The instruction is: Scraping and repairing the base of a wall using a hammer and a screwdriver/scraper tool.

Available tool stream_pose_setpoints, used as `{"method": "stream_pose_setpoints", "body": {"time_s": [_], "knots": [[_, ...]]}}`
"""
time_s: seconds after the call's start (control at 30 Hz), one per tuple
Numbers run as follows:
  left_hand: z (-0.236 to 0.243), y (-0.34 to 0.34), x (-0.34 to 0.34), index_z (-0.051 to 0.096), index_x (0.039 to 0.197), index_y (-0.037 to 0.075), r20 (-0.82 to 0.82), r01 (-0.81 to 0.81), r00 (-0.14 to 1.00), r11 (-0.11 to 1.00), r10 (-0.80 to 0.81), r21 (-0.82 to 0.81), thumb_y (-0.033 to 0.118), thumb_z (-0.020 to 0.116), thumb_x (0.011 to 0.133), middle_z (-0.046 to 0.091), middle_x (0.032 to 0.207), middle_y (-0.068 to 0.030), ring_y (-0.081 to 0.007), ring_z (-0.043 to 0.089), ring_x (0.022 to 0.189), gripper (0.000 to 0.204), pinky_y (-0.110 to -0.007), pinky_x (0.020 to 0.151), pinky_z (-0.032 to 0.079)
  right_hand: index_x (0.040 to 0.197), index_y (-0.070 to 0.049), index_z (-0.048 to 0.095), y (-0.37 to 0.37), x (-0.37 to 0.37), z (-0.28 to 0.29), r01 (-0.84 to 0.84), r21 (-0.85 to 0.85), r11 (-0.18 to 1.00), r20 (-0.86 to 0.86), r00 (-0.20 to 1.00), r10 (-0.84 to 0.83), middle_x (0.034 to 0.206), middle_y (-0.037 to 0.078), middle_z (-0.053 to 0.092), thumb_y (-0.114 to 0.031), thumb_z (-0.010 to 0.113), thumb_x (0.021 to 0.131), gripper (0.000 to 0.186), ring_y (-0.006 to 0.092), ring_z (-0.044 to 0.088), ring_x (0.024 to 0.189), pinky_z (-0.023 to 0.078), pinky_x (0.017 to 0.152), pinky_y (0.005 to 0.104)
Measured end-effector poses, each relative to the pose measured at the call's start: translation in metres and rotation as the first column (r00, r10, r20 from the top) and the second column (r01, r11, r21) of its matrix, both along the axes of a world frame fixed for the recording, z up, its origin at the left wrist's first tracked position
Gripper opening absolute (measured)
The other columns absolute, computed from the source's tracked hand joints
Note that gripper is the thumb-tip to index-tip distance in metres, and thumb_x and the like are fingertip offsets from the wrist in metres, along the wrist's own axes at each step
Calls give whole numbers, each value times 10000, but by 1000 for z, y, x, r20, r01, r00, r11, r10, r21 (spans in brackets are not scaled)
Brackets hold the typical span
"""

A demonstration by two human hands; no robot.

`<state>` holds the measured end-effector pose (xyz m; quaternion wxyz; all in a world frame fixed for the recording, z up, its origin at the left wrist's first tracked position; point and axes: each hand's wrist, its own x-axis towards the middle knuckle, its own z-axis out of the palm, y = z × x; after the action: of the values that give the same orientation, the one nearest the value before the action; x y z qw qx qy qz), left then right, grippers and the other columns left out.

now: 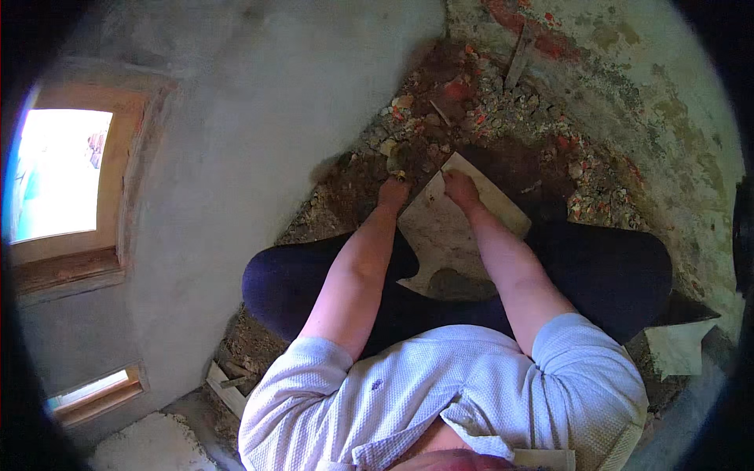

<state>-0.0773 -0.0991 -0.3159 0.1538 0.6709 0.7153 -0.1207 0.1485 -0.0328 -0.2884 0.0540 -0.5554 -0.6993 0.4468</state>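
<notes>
I am crouched over a rubble floor with my knees spread. My right hand point(459, 187) grips the far edge of a flat pale board point(444, 231) that lies tilted between my legs. My left hand point(393, 191) is closed on something small and yellowish at the board's left corner; what it holds is too small to tell. Both forearms reach forward from a light-coloured short-sleeved shirt.
Loose rubble point(487, 118) of brick bits and stones covers the floor ahead, with a stick point(518, 59) lying in it. A plastered wall point(259, 133) stands at left with a bright window opening point(59, 173). Scrap wood point(228, 385) lies by the wall base.
</notes>
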Motion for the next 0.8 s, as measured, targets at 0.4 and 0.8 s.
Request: {"method": "stream_pose_setpoints", "body": {"time_s": [0.4, 0.8], "knots": [[-35, -15, -63, 602, 1210, 15, 157, -373, 913, 927, 375, -46, 400, 550, 916, 610, 1185, -271, -424, 591, 1103, 487, -487, 899, 509, 1232, -40, 591, -9, -41, 42, 86, 126, 988, -224, 973, -56, 1198, 212, 619, -407, 429, 1000, 464, 368, 591, 1122, 464, 955, 457], [9, 14, 49, 653, 1118, 9, 307, -354, 847, 891, 435, -284, 354, 523, 932, 661, 1048, -228, -359, 653, 967, 413, -456, 788, 532, 1263, -7, 566, 44, 18, 39, 258, 10, 966, -197, 948, -251, 1241, 209, 597, -410, 419, 1014, 496, 370, 578, 1145, 442, 978, 439]]}}
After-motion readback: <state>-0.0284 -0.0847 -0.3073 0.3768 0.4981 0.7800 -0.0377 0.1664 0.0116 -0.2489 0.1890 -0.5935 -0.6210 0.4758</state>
